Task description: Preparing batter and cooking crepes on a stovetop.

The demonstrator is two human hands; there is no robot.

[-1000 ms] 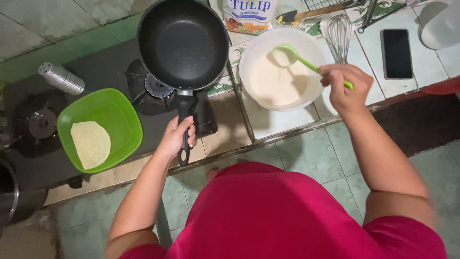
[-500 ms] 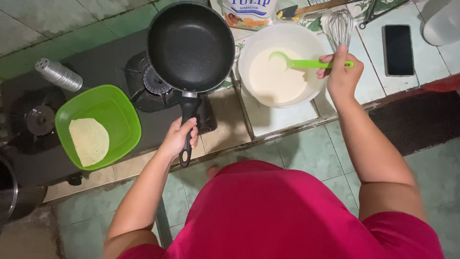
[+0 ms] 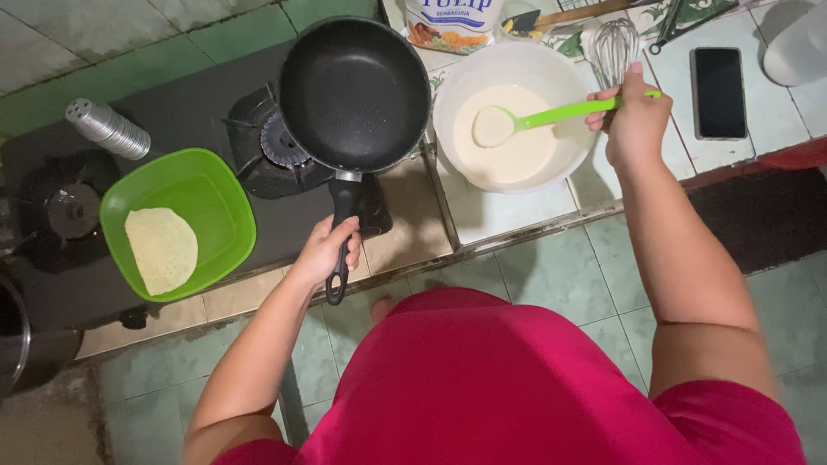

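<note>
My left hand (image 3: 327,250) grips the black handle of an empty black frying pan (image 3: 355,93), held over a gas burner (image 3: 277,142). My right hand (image 3: 633,120) holds a green ladle (image 3: 551,114) by its handle. The ladle's bowl carries pale batter and hovers over a white bowl (image 3: 512,79) of the same batter on the tiled counter. A green square bowl (image 3: 177,220) at the left holds one thin pale crepe (image 3: 161,248).
A metal shaker (image 3: 108,129) lies on the black stove near a second burner (image 3: 71,207). A wire whisk (image 3: 613,47), a flour bag (image 3: 455,19), a black phone (image 3: 718,91) and a white container (image 3: 797,43) sit on the counter. A dark pot edge (image 3: 15,340) shows at the left.
The ladle has turned from dipping in the batter to lying level with a scoop of batter above the bowl. The pan has shifted slightly right, toward the white bowl.
</note>
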